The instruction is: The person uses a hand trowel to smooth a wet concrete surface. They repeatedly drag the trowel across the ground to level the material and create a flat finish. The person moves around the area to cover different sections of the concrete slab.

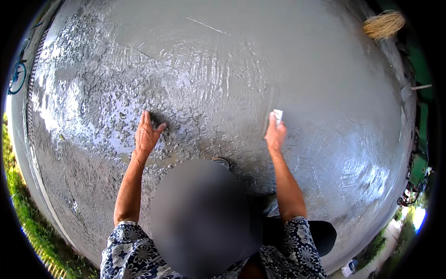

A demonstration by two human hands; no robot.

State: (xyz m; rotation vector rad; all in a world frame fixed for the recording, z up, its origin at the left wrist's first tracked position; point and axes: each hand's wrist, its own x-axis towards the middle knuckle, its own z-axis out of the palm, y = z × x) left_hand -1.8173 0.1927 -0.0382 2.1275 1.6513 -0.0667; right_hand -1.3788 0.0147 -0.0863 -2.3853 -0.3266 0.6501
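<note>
Wet grey concrete [313,69] spreads in front of me, smooth at the upper right and rough and lumpy at the left. My right hand [276,134] grips a trowel [278,115] with a pale handle end, low over the surface where the smooth part meets the rough; its blade is hard to make out. My left hand [147,134] is over the lumpy, puddled concrete, fingers apart and holding nothing. Whether its fingertips touch the surface I cannot tell. A blurred dark round shape hides the middle below my hands, with part of a shoe [221,162] showing above it.
A coil of straw-coloured strands [384,25] lies at the upper right edge. Green panels [420,167] stand along the right side. A perforated strip [30,94] borders the left, with a blue bicycle [17,78] beyond it. Green plants [21,205] grow at the lower left.
</note>
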